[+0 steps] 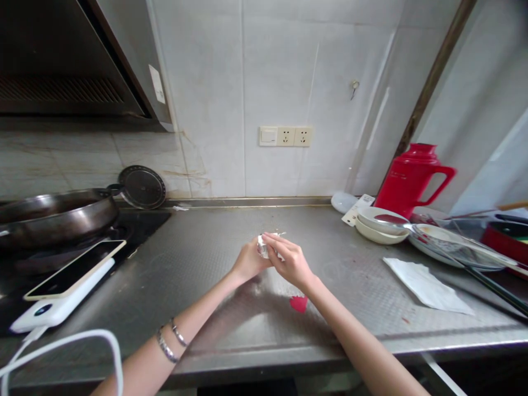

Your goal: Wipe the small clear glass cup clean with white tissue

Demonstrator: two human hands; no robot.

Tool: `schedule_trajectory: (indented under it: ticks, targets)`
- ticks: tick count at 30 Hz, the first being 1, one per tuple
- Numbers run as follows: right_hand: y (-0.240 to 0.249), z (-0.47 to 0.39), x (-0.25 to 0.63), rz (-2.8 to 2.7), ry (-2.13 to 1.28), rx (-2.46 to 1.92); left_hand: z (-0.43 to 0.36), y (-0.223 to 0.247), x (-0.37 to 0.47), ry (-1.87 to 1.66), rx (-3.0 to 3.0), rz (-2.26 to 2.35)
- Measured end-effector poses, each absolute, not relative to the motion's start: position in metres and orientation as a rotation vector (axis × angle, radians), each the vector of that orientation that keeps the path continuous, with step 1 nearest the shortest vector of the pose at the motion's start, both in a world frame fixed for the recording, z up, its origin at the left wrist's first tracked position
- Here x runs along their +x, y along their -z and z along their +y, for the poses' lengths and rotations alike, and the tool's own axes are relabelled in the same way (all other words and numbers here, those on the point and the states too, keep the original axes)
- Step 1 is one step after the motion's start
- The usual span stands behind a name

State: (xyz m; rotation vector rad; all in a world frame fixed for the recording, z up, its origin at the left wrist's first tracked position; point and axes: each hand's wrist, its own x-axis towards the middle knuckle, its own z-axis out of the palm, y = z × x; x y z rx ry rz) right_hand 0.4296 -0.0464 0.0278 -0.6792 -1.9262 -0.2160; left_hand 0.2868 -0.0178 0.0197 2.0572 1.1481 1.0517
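My left hand (246,263) and my right hand (289,257) meet over the middle of the steel counter (198,242). Between them is a small white and silvery thing (262,247), mostly covered by my fingers, so its kind cannot be made out. The left fingers are closed around it from the side. My right fingers lie together across its top and pinch it. A small red scrap (298,303) with a jagged edge lies on the counter just below my right wrist.
On the left, a phone (78,269) and white power bank (61,302) with a cable lie by a large pan (58,217) on the stove. To the right are stacked bowls (381,234), a red thermos (408,181), a plate (437,253) and a white tissue (427,286).
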Motion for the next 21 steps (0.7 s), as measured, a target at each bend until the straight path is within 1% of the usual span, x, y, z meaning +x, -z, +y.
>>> schedule_trajectory:
  ticks: [5,9,16,21]
  targets:
    - [-0.025,-0.052,0.433,-1.944,0.250,-0.623,-0.013,-0.018,0.285,-0.983,1.903,1.133]
    - [-0.025,-0.055,0.435,-1.938,0.178,-0.619,-0.013,-0.018,0.285,-0.994,1.841,1.148]
    - [-0.033,-0.046,0.444,-1.597,0.057,-0.879,-0.025,-0.026,0.289,-1.099,1.925,1.103]
    - [-0.030,-0.040,0.443,-1.716,-0.017,-0.868,-0.027,-0.025,0.291,-1.082,1.917,1.097]
